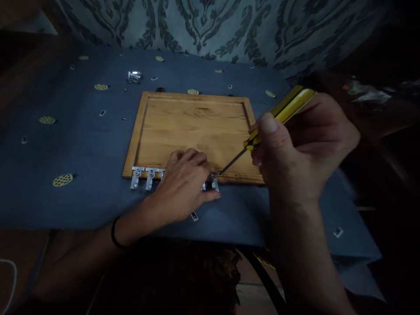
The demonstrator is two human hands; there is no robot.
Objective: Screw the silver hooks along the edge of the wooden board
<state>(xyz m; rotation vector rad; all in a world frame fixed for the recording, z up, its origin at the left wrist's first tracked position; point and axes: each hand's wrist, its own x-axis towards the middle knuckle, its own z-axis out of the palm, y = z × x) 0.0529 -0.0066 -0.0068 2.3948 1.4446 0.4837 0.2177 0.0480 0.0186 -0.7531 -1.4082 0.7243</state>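
Observation:
A wooden board [197, 127] with a raised rim lies on a blue cloth. Along its near edge runs a metal hook rail [144, 175] with several silver hooks. My left hand [183, 188] is curled over the middle of the rail, fingers pressing it against the board's edge. My right hand [302, 140] grips a yellow and black screwdriver [282, 113], whose dark shaft slants down to the left. Its tip [221, 173] meets the rail's right end, beside the last hook [215, 181].
The blue cloth [82, 144], dotted with yellow patches, covers the table. A small shiny metal part [134, 77] lies at the back left. Patterned curtain fabric [210, 26] hangs behind. Small white tags are scattered on the cloth, one [194, 216] by my left wrist.

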